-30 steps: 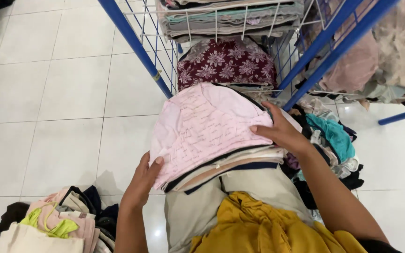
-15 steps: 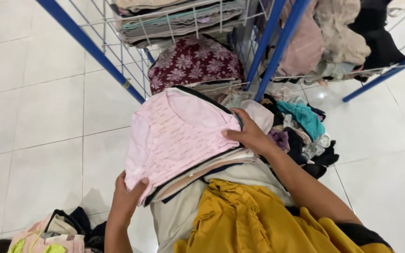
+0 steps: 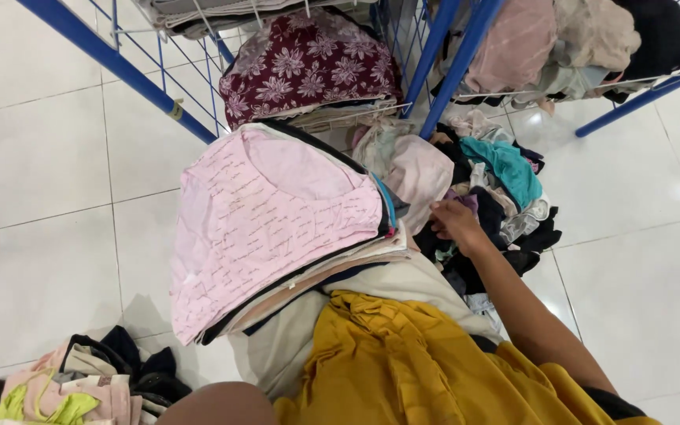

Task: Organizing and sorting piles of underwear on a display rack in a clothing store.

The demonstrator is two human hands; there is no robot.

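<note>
Right hand [image 3: 454, 220] left the pink-topped folded stack [image 3: 277, 220] for loose clothes [image 3: 497, 189].

left hand hidden beneath folded clothes stack [image 3: 277, 228], right hand [image 3: 454, 223] fingertips buried in clothes pile [image 3: 505, 181], blue rack [image 3: 466, 47] cropped

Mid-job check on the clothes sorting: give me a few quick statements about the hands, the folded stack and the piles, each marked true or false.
1. The right hand reaches into the loose clothes pile. True.
2. The top garment on the folded stack is green. False: it is pale pink.
3. The left hand is pressing on the stack's top. False: only part of that arm shows at the bottom edge.
4. A maroon floral garment lies on the blue rack. True.
5. The floor is carpeted. False: white tiles.
</note>
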